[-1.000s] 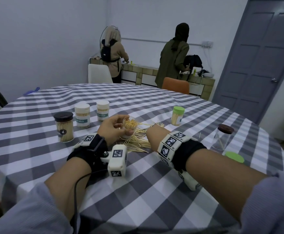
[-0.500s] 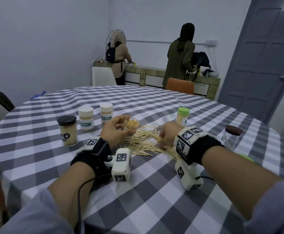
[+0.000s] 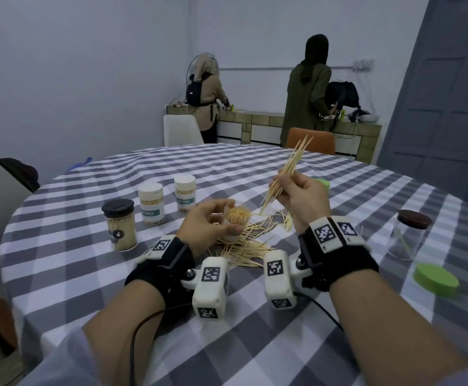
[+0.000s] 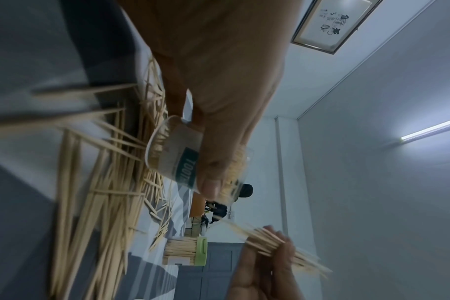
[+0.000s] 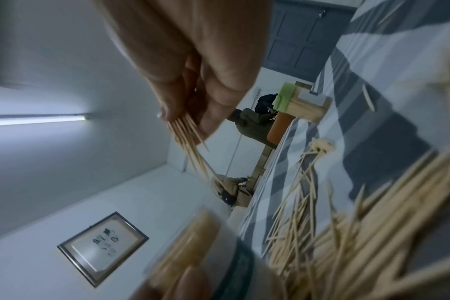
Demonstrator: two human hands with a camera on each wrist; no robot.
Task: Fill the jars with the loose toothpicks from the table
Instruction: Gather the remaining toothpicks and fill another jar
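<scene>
The left hand (image 3: 207, 221) is the grip on the open jar (image 3: 234, 222), fingers and thumb curled round its clear, labelled wall; the jar is tilted, its mouth packed with toothpick ends, and it sits at the near-left edge of the loose toothpick pile (image 3: 250, 243) on the checked bench (image 3: 255, 344). The right hand (image 3: 301, 197) hangs above the far side of that pile, its grip pinched on a bundle of toothpicks (image 3: 288, 169) that fans out above and below the fingers (image 5: 213, 105). Left of the pile stand a black-lidded jar (image 3: 120, 225) and two white-lidded jars (image 3: 150, 203), all full. Beyond the pile is a green-lidded jar (image 4: 185, 251), largely hidden behind the right hand in the head view. Right of the pile stands a brown-lidded jar (image 3: 411, 235), with a loose green lid (image 3: 436, 280) nearer the bench edge.
</scene>
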